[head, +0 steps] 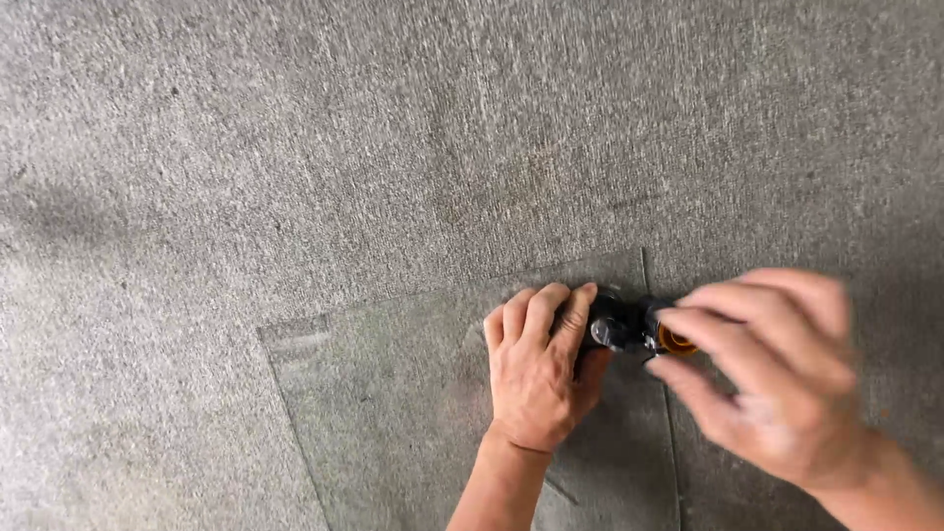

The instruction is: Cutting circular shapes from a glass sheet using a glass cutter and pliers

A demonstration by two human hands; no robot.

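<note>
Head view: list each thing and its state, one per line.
Clear glass sheet: lying flat on grey carpet, unbroken.
Small black tool with orange part: held at the sheet's right edge.
Left hand: resting on the glass, gripping the tool.
Right hand: pinching the tool, blurred.

The left hand [536,369] is lying in the lower middle of the frame, back of the hand facing the camera, its bare forearm coming up from the bottom edge. Its fingers are curling forward and bunching close together, with the fingertips pointing toward the upper right and the thumb tucking in on the right side. The right hand [762,369] is sitting in the lower right of the frame, blurred, its wrist running off toward the bottom right corner. Its fingers are stretching leftward toward the left hand, thumb below and forefinger above, pinching together at the tips.
</note>
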